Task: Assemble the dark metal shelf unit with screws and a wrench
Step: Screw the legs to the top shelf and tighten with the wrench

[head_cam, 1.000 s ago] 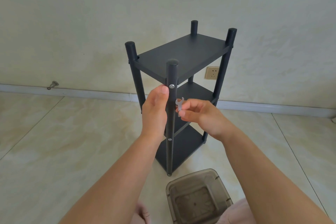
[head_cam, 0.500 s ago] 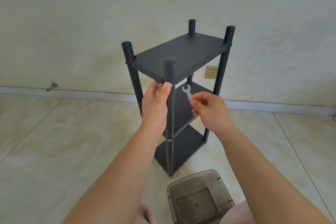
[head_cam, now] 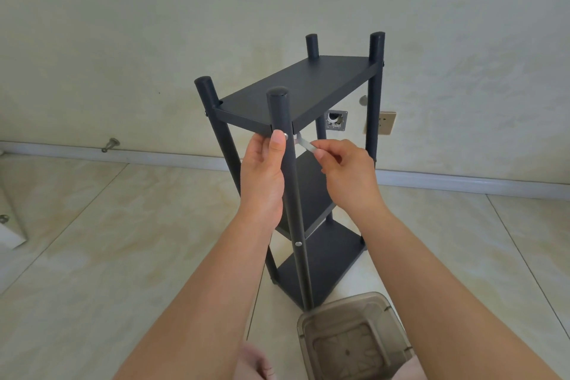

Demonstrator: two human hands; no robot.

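The dark metal shelf unit (head_cam: pixel 303 83) stands upright on the floor with three shelves and four round posts. My left hand (head_cam: pixel 262 173) grips the near post (head_cam: pixel 291 194) just under the top shelf, thumb beside a silver screw head (head_cam: pixel 286 136). My right hand (head_cam: pixel 345 170) pinches a small flat silver wrench (head_cam: pixel 303 142), whose head reaches behind the near post under the top shelf's corner. A second screw head (head_cam: pixel 298 244) shows lower on the same post.
A translucent brown plastic box (head_cam: pixel 354 339) sits on the tiled floor just in front of the shelf's foot. A wall with a socket (head_cam: pixel 387 123) and an open wall box (head_cam: pixel 335 120) is behind. A door stop (head_cam: pixel 111 145) sticks out at the left baseboard.
My right hand has brought the wrench from beside the post up to the corner under the top shelf. My left hand slid slightly up the post. The view has tilted.
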